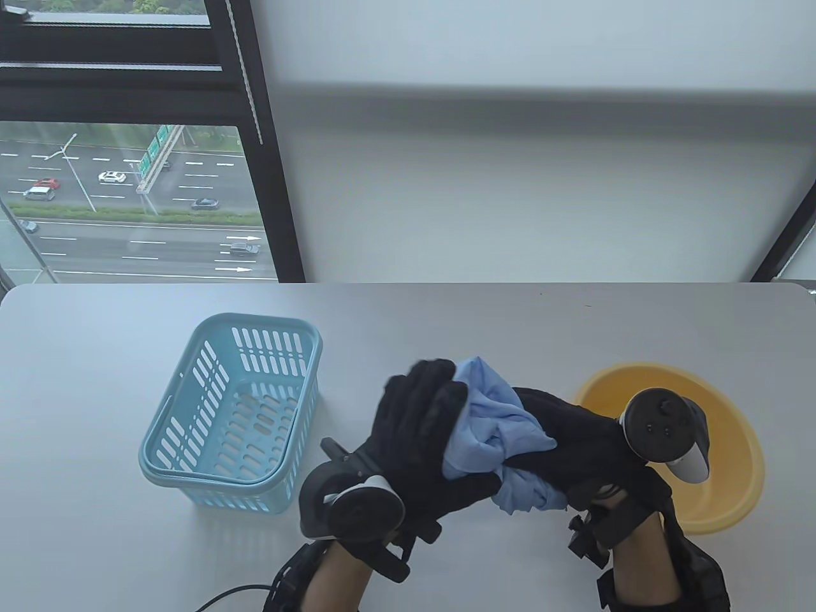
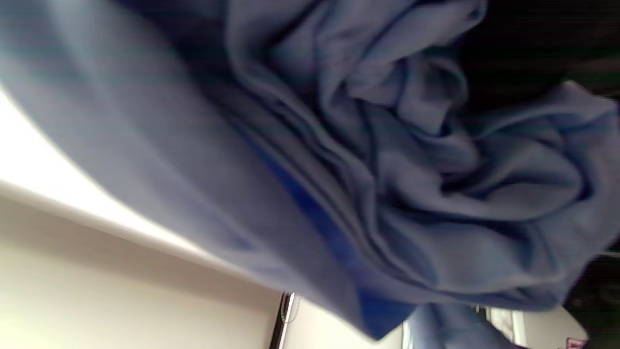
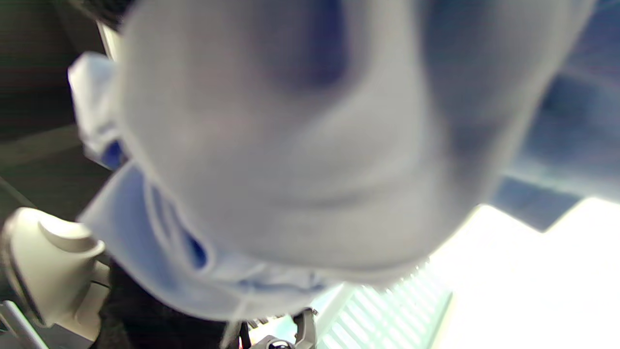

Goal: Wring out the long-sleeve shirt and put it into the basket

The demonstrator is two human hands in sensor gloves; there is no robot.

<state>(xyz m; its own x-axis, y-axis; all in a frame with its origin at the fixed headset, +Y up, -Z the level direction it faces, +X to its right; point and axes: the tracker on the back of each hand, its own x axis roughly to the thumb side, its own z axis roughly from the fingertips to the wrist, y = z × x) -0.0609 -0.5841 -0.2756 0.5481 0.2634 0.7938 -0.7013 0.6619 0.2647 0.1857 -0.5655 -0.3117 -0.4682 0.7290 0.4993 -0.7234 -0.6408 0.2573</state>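
A light blue long-sleeve shirt (image 1: 492,428) is bunched into a ball above the table, between the basket and the bowl. My left hand (image 1: 426,428) wraps its fingers over the left side of the bundle. Over the right side curls my right hand (image 1: 567,440), gripping it too. Crumpled blue folds of the shirt (image 2: 387,160) fill the left wrist view, and a blurred bulge of the shirt (image 3: 290,145) fills the right wrist view. The pale blue slotted basket (image 1: 185,382) stands to the left of my hands with nothing inside.
A yellow bowl (image 1: 733,427) sits on the table at the right, partly behind my right hand's tracker. A black cable (image 1: 223,598) trails off the front edge near my left wrist. Beyond the table's far edge are a window and a white wall.
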